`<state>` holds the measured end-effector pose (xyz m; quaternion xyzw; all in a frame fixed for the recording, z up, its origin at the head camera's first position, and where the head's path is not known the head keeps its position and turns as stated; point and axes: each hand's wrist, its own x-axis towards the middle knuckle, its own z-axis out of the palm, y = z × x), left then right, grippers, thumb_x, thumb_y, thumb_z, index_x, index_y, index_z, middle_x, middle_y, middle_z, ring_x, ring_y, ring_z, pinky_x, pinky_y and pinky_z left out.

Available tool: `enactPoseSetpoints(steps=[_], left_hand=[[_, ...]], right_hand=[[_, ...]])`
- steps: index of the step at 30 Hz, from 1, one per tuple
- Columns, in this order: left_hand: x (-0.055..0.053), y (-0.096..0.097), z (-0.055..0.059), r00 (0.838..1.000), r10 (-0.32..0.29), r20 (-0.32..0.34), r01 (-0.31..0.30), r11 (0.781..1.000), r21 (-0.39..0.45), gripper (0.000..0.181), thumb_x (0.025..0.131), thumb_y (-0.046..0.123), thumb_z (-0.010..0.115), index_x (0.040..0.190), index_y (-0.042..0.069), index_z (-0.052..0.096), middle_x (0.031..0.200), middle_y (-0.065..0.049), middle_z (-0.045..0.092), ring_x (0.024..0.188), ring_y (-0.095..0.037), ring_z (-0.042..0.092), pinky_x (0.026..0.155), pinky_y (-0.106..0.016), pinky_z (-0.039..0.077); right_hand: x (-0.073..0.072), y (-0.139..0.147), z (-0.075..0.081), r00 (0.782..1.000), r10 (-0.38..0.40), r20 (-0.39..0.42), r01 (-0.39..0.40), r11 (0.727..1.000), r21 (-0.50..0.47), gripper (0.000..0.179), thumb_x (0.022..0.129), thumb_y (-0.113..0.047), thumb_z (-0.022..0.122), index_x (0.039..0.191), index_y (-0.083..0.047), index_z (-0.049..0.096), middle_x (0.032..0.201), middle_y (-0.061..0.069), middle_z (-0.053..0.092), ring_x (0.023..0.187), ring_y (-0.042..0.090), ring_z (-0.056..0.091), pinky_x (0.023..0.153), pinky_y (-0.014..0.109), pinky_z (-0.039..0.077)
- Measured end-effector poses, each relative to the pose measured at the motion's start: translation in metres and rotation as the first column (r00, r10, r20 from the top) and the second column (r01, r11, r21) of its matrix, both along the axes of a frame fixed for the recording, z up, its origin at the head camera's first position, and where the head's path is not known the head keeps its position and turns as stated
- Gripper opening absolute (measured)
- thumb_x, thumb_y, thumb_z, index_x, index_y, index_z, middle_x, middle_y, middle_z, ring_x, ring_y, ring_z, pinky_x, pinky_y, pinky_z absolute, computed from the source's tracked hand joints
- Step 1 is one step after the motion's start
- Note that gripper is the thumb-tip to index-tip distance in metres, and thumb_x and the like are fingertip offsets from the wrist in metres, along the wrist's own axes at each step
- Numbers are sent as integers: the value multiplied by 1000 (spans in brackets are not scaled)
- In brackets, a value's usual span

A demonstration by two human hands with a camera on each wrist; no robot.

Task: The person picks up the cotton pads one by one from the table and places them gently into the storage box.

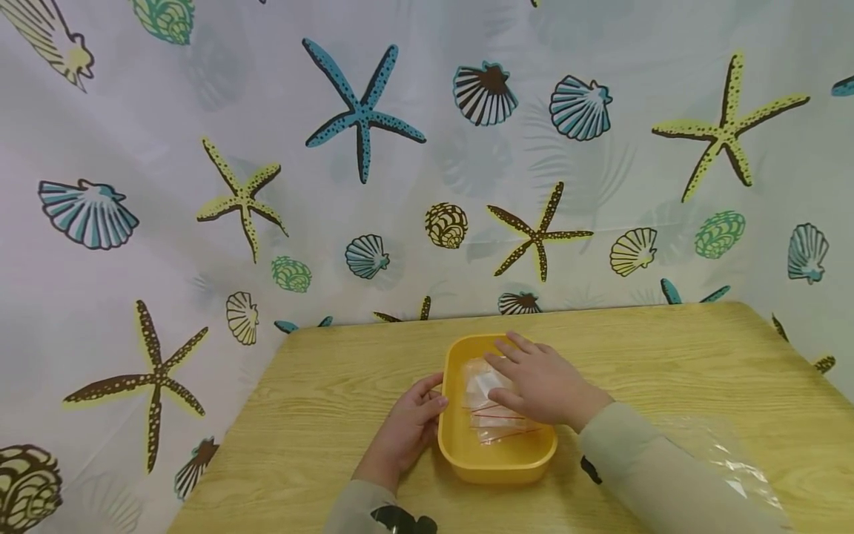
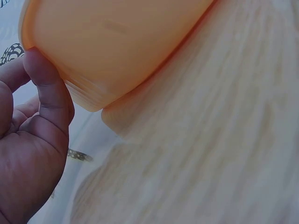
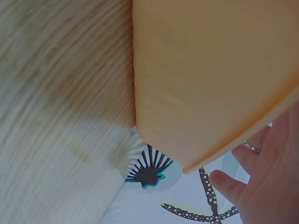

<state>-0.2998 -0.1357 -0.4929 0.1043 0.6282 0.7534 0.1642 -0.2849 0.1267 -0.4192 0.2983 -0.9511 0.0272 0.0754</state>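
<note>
A yellow plastic tray point(image 1: 497, 475) with rounded corners stands on the table. Inside it lie several small clear zip bags point(image 1: 503, 424) with red seal lines, overlapping one another. My left hand point(image 1: 407, 426) grips the tray's left rim; in the left wrist view, that hand point(image 2: 32, 154) has its thumb at the rim of the tray wall point(image 2: 103, 51). Over the tray's right side reaches my right hand point(image 1: 542, 382), fingers spread above the bags and hiding some of them. The right wrist view shows this hand point(image 3: 275, 172) beyond the tray's outer wall point(image 3: 210, 70). Whether it touches a bag I cannot tell.
On the wood-grain table point(image 1: 333, 393), a large clear plastic sheet or bag point(image 1: 723, 456) lies to the right, partly behind my right sleeve point(image 1: 657, 467). A white curtain point(image 1: 427, 156) printed with shells and starfish hangs behind the table and at its sides.
</note>
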Motion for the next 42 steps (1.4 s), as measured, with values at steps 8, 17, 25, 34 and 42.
enactPoseSetpoints(steps=[8,17,25,34,42], left_hand=[[0,1,1,1000,0,-7,0,1000,14,54,104,6,54,154,3,35,112,-16,55,83,-17,61,74,-29,58],[-2,1,-1,1000,2,-16,-2,1000,-8,53,104,5,54,154,3,37,110,-16,55,83,-16,60,72,-27,57],[-3,1,-2,1000,3,-14,-3,1000,-4,54,103,6,55,154,2,36,108,-13,55,80,-14,59,70,-26,56],[-5,0,-3,1000,-6,-16,6,1000,7,55,103,6,55,154,1,35,107,-12,54,76,-12,59,67,-25,55],[-4,1,-2,1000,-18,-20,18,1000,14,54,105,6,52,155,1,34,108,-14,55,76,-14,59,67,-26,56]], right_hand=[[1,4,-1,1000,4,-16,-4,1000,-17,66,103,-56,45,155,-14,44,161,12,34,151,35,20,114,58,29],[8,14,0,1000,10,-26,-11,999,-45,63,104,-51,49,153,-13,46,161,11,34,150,35,22,114,58,30],[13,28,-1,998,18,-62,-20,999,-41,61,104,-50,48,153,-14,47,160,11,35,150,36,23,113,58,31],[21,48,-4,999,2,-38,-5,998,-67,61,103,-50,51,152,-16,48,161,10,35,150,35,22,112,60,31],[36,75,-10,999,-21,-48,16,994,-112,58,103,-49,52,153,-18,48,161,9,35,149,35,24,112,60,32]])
